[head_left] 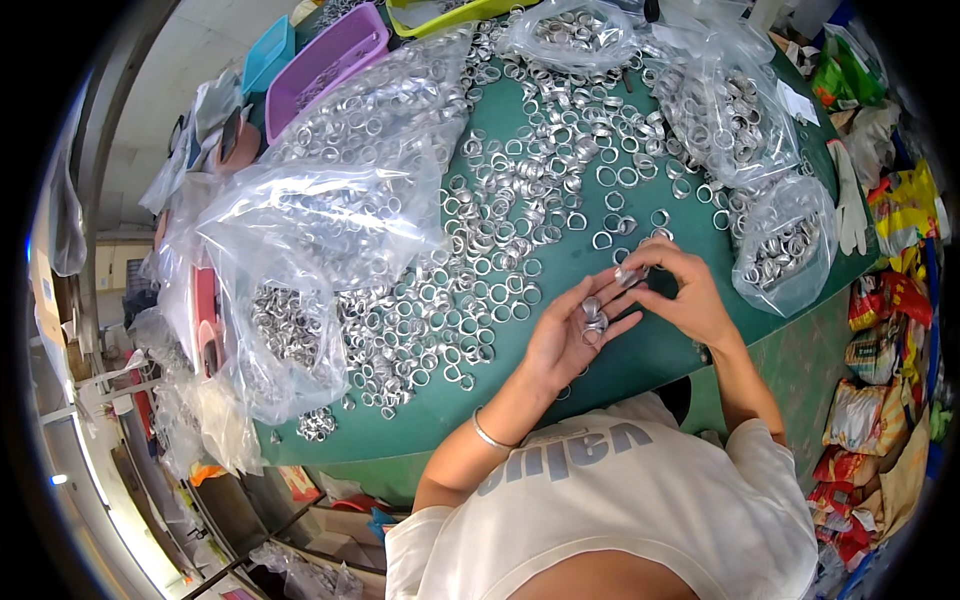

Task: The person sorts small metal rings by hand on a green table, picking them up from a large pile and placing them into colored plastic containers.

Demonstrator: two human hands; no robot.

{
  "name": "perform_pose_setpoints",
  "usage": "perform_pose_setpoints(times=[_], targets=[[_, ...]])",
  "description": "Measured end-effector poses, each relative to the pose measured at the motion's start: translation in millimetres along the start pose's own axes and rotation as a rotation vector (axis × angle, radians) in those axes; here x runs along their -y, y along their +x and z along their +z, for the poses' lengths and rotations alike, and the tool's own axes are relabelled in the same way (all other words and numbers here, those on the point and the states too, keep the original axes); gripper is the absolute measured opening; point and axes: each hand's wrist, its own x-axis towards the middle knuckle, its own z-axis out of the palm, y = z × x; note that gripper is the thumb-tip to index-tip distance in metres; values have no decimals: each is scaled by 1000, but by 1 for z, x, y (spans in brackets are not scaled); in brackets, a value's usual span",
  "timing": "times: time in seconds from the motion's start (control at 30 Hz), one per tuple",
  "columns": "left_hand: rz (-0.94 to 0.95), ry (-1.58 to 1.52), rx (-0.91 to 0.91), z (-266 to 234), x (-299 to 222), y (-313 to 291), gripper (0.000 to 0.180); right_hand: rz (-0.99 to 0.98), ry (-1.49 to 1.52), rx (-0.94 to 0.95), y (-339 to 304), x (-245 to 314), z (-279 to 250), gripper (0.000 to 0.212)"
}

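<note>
My left hand [556,338] is turned palm up, with a few silver metal rings [593,320] resting on its palm and fingers. My right hand [692,292] pinches a silver ring [625,276] between thumb and fingers, right at the left fingertips. Both hands are above the near edge of a green table [660,352]. Many loose rings [490,235] spread over the tabletop to the left of and beyond my hands. A bracelet [490,430] circles my left wrist.
Large clear plastic bags of rings [320,220] cover the table's left side. More ring-filled bags [785,250] stand at the right, near a white glove [848,200]. A purple basket [325,65] and a blue one [268,55] sit far left. Colourful packages [870,420] are piled beyond the right edge.
</note>
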Motion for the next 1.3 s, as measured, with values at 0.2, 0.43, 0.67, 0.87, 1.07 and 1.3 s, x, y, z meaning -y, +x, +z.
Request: perform_pose_setpoints(times=[0.2, 0.43, 0.67, 0.87, 1.07, 1.3], targets=[[10, 134, -254, -13, 5, -2, 43, 275, 281, -442, -8, -17, -12, 10], [52, 129, -132, -5, 0, -4, 45, 90, -437, -388, -10, -23, -14, 24], [300, -79, -255, 3, -27, -3, 45, 91, -741, -85, -21, -11, -6, 61], [420, -80, -208, 4, -25, -7, 50, -54, -660, -124, -12, -37, 4, 46], [516, -165, -180, -7, -31, -8, 58, 439, 252, -462, -1, -49, -23, 29], [736, -216, -184, -1, -50, -18, 63, 43, -507, -344, -10, -16, -9, 30]])
